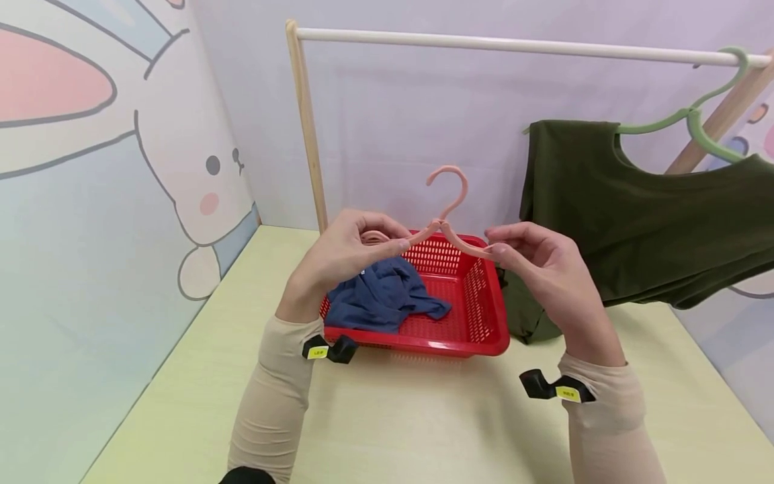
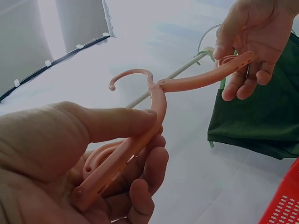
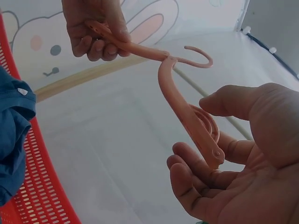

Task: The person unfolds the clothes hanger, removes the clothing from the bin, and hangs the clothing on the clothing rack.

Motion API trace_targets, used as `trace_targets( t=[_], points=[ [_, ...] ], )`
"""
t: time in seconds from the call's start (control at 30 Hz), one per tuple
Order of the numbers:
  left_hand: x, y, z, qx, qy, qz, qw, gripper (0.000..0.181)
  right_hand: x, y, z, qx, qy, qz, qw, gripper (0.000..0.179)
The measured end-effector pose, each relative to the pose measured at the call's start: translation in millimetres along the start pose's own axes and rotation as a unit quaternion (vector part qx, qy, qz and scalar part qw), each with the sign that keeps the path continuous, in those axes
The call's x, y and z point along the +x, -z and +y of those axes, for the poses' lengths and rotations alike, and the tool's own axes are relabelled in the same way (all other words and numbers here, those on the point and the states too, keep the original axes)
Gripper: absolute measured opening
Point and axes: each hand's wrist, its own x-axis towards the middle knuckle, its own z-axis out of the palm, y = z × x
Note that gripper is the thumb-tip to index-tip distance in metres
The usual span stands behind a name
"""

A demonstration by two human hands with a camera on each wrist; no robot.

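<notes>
A pink clothes hanger (image 1: 448, 208) is held up over the basket, hook upward, with jointed arms whose end pieces are folded back. My left hand (image 1: 345, 252) grips its left arm, thumb on the front and fingers curled behind, as the left wrist view shows. Around the other arm's end my right hand (image 1: 547, 272) is loosely curled; in the right wrist view its thumb lies close to the folded piece (image 3: 208, 126) and fingers sit under the end. Below, a crumpled blue garment (image 1: 383, 296) lies in the red plastic basket (image 1: 417, 343).
Behind the basket stands a wooden rack with a white rail (image 1: 514, 45). From it, at the right, a dark green shirt (image 1: 641, 215) hangs on a green hanger (image 1: 656, 124). More dark green cloth (image 1: 526, 312) lies beside the basket on the pale tabletop (image 1: 423, 417).
</notes>
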Motion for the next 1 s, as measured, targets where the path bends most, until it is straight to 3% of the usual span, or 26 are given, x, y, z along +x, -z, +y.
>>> trace_targets(
  t=[0.2,0.53,0.67,1.0],
  points=[
    [-0.8,0.0,-0.1,0.008,-0.005,-0.001,1.0000,0.016,-0.4,-2.6,-1.5,-0.003,0.002,0.009,0.9999,0.027],
    [-3.9,7.6,-1.5,0.021,0.001,0.011,0.9997,0.018,-0.1,1.4,0.9,0.103,0.057,0.074,0.9903,0.021],
    [-7.3,15.2,-2.6,0.026,-0.006,0.017,0.9995,0.017,-1.1,7.8,1.4,0.122,0.058,0.060,0.9891,0.023],
    [-13.2,28.4,-3.7,0.020,-0.005,0.030,0.9993,0.017,-6.4,27.4,1.6,0.118,0.013,0.012,0.9929,0.021]
  ],
)
